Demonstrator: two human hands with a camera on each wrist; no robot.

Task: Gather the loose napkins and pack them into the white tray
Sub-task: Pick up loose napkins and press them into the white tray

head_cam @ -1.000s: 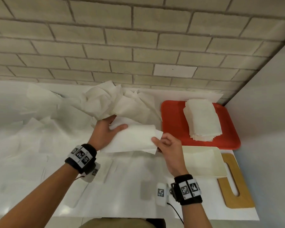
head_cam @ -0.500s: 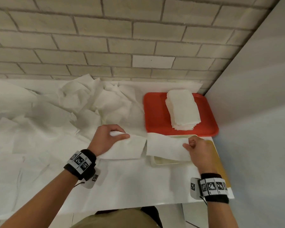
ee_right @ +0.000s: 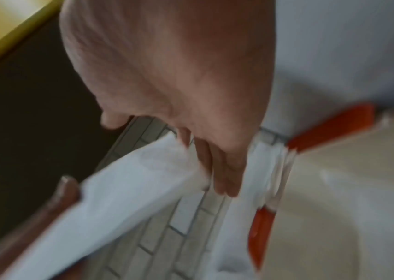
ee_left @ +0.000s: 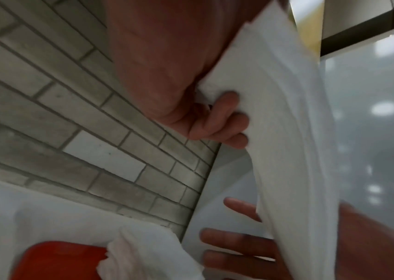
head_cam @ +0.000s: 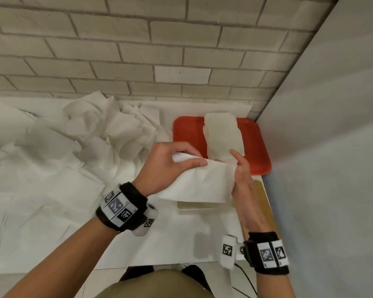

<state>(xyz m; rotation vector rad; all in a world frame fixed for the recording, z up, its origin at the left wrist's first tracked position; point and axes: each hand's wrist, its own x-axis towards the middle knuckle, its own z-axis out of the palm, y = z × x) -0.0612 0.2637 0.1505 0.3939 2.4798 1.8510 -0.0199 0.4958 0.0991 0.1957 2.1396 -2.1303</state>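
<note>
Both napkins (head_cam: 198, 186) had been brought together above the white tray (head_cam: 194, 206); the left hand (head_cam: 166, 166) pinched them, the right hand (head_cam: 242, 179) squared their end with straight fingers. Packing seemed next.

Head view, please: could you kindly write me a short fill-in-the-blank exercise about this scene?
The left hand grips a napkin, its ____ on top.
The stack of napkins sits on the ____ tray.
Loose napkins pile up against the ____ wall.
Missing words: thumb; red; brick.
</note>
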